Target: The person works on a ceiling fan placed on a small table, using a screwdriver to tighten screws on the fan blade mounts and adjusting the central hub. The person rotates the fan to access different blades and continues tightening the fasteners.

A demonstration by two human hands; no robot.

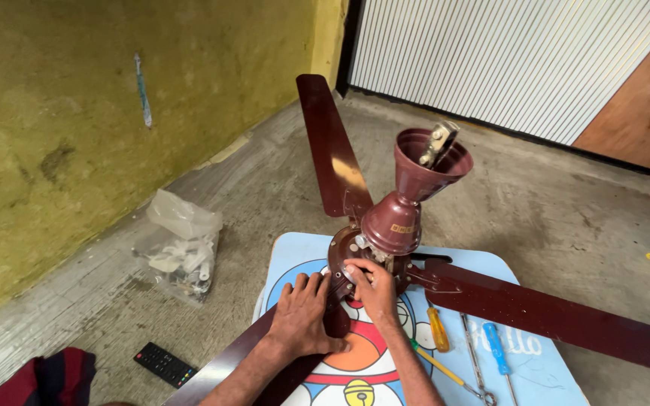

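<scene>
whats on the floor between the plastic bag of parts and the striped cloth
In the head view, a black remote control lies on the bare concrete between the plastic bag and the striped cloth.

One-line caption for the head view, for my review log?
Both hands, left hand and right hand, work at the hub of a maroon ceiling fan on a cartoon-printed table.

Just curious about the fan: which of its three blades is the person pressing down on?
The near blade, running toward the camera. The left hand lies flat on it; the other two reach away untouched.
</scene>
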